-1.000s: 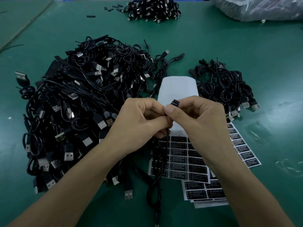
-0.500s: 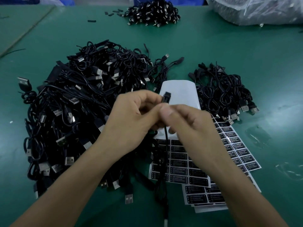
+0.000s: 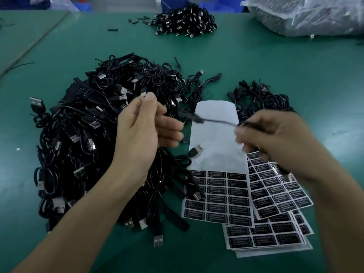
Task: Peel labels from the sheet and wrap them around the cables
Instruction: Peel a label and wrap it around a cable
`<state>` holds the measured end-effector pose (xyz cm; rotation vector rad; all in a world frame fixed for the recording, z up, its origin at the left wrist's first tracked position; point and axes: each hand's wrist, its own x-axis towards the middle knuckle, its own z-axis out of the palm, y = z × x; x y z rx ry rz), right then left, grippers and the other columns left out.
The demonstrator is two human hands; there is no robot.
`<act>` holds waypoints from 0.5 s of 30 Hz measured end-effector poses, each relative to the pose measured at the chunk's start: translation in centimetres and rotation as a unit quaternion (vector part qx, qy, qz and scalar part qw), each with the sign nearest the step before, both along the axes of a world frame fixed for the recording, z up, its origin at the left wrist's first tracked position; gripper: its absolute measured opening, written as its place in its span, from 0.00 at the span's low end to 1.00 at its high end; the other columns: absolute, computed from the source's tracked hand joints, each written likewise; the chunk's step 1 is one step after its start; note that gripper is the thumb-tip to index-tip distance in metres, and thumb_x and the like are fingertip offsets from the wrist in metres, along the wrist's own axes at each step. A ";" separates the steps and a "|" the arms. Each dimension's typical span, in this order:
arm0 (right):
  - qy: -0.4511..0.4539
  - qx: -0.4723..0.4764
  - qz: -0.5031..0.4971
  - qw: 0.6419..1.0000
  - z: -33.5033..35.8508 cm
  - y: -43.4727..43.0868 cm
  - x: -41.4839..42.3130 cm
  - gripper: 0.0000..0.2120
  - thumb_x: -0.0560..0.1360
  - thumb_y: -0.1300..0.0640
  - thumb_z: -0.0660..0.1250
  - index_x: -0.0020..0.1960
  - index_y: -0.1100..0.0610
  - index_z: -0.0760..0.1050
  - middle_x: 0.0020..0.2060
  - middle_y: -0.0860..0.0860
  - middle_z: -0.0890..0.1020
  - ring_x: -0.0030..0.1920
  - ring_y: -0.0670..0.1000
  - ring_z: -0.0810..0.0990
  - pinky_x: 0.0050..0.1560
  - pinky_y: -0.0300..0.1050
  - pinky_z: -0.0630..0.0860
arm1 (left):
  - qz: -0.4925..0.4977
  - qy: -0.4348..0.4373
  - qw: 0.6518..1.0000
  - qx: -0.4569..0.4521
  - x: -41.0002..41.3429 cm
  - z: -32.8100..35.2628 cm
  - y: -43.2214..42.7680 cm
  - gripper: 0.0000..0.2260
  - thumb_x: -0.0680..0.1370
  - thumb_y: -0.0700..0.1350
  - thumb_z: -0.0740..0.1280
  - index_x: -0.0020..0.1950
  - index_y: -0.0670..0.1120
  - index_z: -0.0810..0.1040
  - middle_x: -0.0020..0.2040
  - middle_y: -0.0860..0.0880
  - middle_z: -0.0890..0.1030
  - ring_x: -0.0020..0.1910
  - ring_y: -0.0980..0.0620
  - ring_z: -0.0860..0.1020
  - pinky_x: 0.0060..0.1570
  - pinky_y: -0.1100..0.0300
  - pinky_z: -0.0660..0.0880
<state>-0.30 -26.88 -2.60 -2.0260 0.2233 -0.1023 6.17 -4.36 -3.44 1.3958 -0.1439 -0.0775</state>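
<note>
- Left hand [image 3: 145,133]: raised over the near edge of the big cable pile [image 3: 78,138], palm turned toward the other hand. The fingers are loosely stretched and the thumb is up. I see nothing held in it.
- Right hand [image 3: 275,140]: smeared by motion. I make out curled fingers, with thumb and forefinger pinching a thin black cable [image 3: 218,121].
- The cable runs out of that pinch toward the left hand, lifted off the table. It ends in a small black connector [image 3: 194,117] just short of the left fingertips, and I read the two as apart.
- With the blur, I cannot tell whether a label sits on the held cable.
- Below the gap between the hands lies the top label sheet [image 3: 216,196]. The part level with the hands is bare white backing, and the part nearer the wrists holds rows of black labels.
- A loose USB plug [image 3: 196,151] rests on the bare backing between the two hands, closer to the left.
- More label sheets [image 3: 275,192] fan out under the right wrist. They overlap each other and are partly tucked beneath the top sheet.
- Just beyond the right hand is a small cable heap [image 3: 264,99], beside the far corner of the backing.
- Well beyond both hands is a far heap of cables [image 3: 185,20]. Off past the right hand, a clear plastic bag [image 3: 315,16] lies at the table's far side.
- Everything sits on a green table mat [image 3: 266,60].
</note>
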 end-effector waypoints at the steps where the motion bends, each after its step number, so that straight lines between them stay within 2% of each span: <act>1: -0.017 -0.032 -0.068 0.997 0.1 -1.1 0.5 0.05 0.72 0.49 0.75 0.42 0.50 0.82 0.33 0.49 0.85 0.29 0.42 0.79 0.30 0.37 0.73 | 0.004 0.003 1.000 -0.002 0.1 -0.1 0.1 0.16 0.86 0.50 0.55 0.46 0.42 0.74 0.32 0.45 0.83 0.28 0.49 0.80 0.28 0.58 0.78; 2: -0.039 -0.066 -0.138 0.987 0.1 -2.1 1.1 0.06 0.72 0.49 0.76 0.41 0.50 0.82 0.32 0.49 0.84 0.29 0.43 0.79 0.32 0.42 0.75 | 0.007 0.002 1.000 0.002 0.2 -0.1 0.1 0.15 0.86 0.50 0.56 0.46 0.42 0.74 0.31 0.46 0.82 0.27 0.50 0.79 0.28 0.59 0.77; 4: -0.071 -0.153 -0.243 0.955 0.1 -3.6 2.4 0.12 0.73 0.47 0.74 0.39 0.56 0.82 0.31 0.53 0.83 0.33 0.54 0.81 0.37 0.45 0.77 | 0.003 -0.005 1.000 0.029 0.3 -0.4 0.1 0.14 0.86 0.48 0.58 0.44 0.43 0.74 0.29 0.48 0.81 0.26 0.52 0.78 0.26 0.61 0.74; 6: -0.072 -0.214 -0.285 0.932 -0.1 -4.1 3.7 0.19 0.74 0.48 0.70 0.36 0.64 0.78 0.30 0.62 0.79 0.37 0.65 0.78 0.37 0.49 0.75 | -0.016 -0.021 0.996 0.090 0.2 -0.9 -0.2 0.12 0.84 0.45 0.62 0.41 0.44 0.75 0.29 0.49 0.81 0.25 0.54 0.77 0.25 0.64 0.73; 9: -0.025 -0.247 -0.288 0.925 -0.5 -4.0 5.3 0.20 0.76 0.50 0.69 0.33 0.63 0.75 0.29 0.62 0.76 0.38 0.63 0.74 0.36 0.49 0.68 | -0.080 -0.067 0.967 0.231 -0.1 -1.8 -0.5 0.10 0.81 0.46 0.66 0.40 0.47 0.77 0.31 0.52 0.83 0.27 0.56 0.79 0.28 0.67 0.73; 12: 0.020 -0.294 -0.275 0.915 -0.5 -3.5 6.1 0.15 0.77 0.48 0.69 0.45 0.61 0.82 0.40 0.62 0.80 0.44 0.62 0.73 0.45 0.51 0.71 | -0.118 -0.112 0.933 0.322 -0.7 -2.2 -0.7 0.09 0.80 0.49 0.68 0.39 0.50 0.78 0.33 0.54 0.83 0.30 0.56 0.81 0.31 0.62 0.77; 15: 0.010 -0.371 -0.271 0.888 0.1 -1.6 6.0 0.17 0.78 0.48 0.68 0.60 0.58 0.80 0.57 0.63 0.79 0.60 0.65 0.74 0.60 0.57 0.71 | -0.120 -0.127 0.917 0.358 -0.9 -2.4 -0.7 0.09 0.79 0.51 0.69 0.39 0.52 0.78 0.35 0.56 0.82 0.32 0.57 0.80 0.36 0.59 0.78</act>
